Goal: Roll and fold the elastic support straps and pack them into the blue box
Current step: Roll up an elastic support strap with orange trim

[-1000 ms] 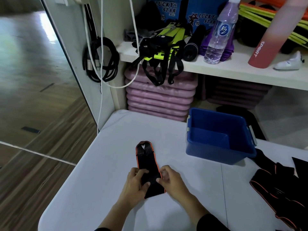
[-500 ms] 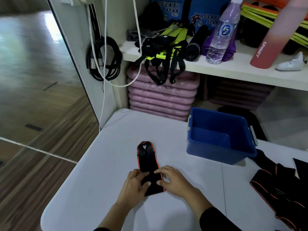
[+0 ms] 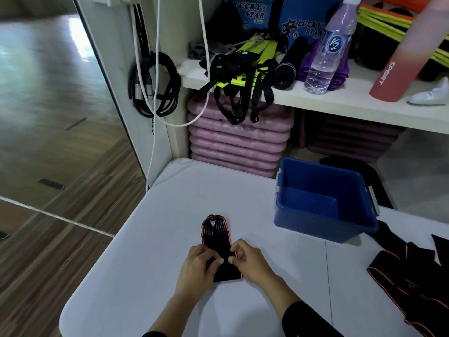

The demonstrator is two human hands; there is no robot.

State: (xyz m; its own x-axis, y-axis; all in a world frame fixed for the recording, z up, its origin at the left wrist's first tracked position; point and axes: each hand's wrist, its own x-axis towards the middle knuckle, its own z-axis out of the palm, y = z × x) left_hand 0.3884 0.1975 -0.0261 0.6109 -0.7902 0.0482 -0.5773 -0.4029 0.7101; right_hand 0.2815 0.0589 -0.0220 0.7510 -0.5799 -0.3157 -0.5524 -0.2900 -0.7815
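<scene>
Left hand and right hand, fingers curled, both pinch the near end of the strap, likely to start a tight roll; it lies flat on the table, front-left of the blue box, spare straps heaped front-right of it.

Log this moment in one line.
left grip: holds strap | right grip: pinches strap | box: empty | other straps: unpacked

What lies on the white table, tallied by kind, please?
Blue box: 1
Single black-and-orange strap: 1
Heap of straps: 1, its straps too tangled to count
Total: 3
</scene>
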